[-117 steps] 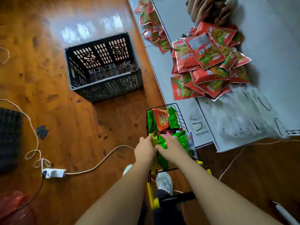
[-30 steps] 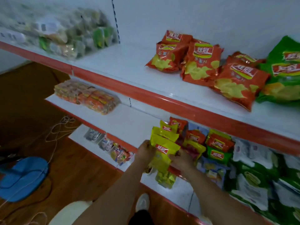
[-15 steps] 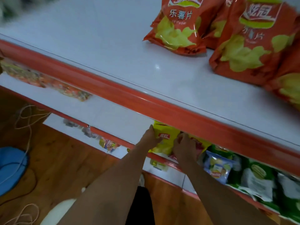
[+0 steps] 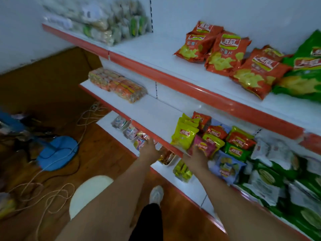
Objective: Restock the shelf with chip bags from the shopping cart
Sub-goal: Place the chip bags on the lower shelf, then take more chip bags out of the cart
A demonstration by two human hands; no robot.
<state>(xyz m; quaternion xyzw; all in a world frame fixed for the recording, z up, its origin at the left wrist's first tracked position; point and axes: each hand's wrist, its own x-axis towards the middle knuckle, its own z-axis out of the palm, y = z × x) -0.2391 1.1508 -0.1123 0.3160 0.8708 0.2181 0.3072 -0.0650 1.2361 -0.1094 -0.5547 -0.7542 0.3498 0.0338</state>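
The yellow chip bags (image 4: 184, 134) I was carrying a second ago now stand on the middle shelf (image 4: 156, 110), left of the red and green packs, so that handful is stocked. My left hand (image 4: 150, 148) rests empty at the shelf's red front edge, its fingers too blurred to read, while my right hand (image 4: 197, 158) pinches a pink chip bag (image 4: 203, 146) just right of the yellow ones. The shopping cart is out of view; I judge a return trip comes next.

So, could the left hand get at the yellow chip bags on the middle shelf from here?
Probably yes. The left hand sits at the red shelf lip, just left of the yellow chip bags, with bare shelf between. Only the lip lies in the way.
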